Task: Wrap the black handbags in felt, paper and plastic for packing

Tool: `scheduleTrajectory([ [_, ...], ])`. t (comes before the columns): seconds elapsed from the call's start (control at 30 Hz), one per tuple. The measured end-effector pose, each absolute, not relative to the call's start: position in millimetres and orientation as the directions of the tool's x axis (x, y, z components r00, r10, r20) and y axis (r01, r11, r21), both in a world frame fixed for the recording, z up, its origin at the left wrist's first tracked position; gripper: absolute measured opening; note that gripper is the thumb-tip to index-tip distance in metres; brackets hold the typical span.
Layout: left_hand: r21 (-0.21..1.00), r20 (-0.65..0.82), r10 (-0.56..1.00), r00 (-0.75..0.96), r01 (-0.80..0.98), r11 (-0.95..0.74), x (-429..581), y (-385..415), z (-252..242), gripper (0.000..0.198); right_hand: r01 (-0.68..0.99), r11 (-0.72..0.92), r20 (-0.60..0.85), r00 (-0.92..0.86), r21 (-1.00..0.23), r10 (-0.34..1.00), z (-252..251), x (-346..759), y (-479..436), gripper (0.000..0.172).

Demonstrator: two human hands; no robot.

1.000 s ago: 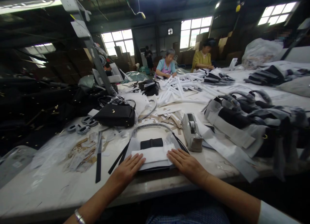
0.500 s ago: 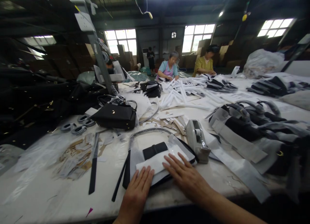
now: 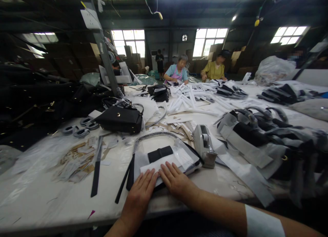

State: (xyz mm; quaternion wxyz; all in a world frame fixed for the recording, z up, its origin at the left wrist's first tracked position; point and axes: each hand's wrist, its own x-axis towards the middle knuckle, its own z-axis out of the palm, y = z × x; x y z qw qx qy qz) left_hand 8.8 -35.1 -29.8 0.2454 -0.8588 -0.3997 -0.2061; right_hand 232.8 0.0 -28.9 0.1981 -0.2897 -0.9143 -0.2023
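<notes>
A black handbag lies flat near the table's front edge, its grey-wrapped handle arching away from me. White wrapping paper is folded over the bag, and a black strap piece shows above the fold. My left hand rests flat on the paper's lower left part, fingers stretched out. Close beside it, my right hand presses on the paper with fingers extended. Neither hand grasps anything. Under the paper, most of the bag's face is hidden.
A tape dispenser stands just right of the bag. Paper-wrapped bags are heaped at the right. Another black handbag sits behind, left. Cardboard tags and a loose black strap lie leftward. Two people work across the table.
My right hand has slid left across the paper, closer to my left hand. Both hands remain flat on the wrapped bag. The view has shifted slightly.
</notes>
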Motion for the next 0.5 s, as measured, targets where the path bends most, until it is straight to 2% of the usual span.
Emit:
scheduleTrajectory([
  [0.1, -0.223, 0.515, 0.618, 0.594, 0.789, -0.573, 10, -38, -26, 0.06, 0.548, 0.789, 0.442, -0.802, 0.277, 0.402, -26, 235, 7, 0.035],
  [0.23, -0.155, 0.435, 0.676, 0.595, 0.789, -0.595, 12, -43, -20, 0.064, 0.521, 0.815, 0.396, -0.825, 0.255, 0.403, -9, 238, 10, 0.031],
  [0.33, -0.219, 0.462, 0.664, 0.588, 0.801, -0.557, 10, -42, -22, 0.068, 0.524, 0.807, 0.369, -0.831, 0.273, 0.416, 8, 236, 10, 0.027],
  [0.5, -0.352, 0.559, 0.575, 0.598, 0.798, -0.489, 1, -32, -28, 0.058, 0.494, 0.817, 0.289, -0.862, 0.297, 0.416, 33, 231, 15, 0.018],
])
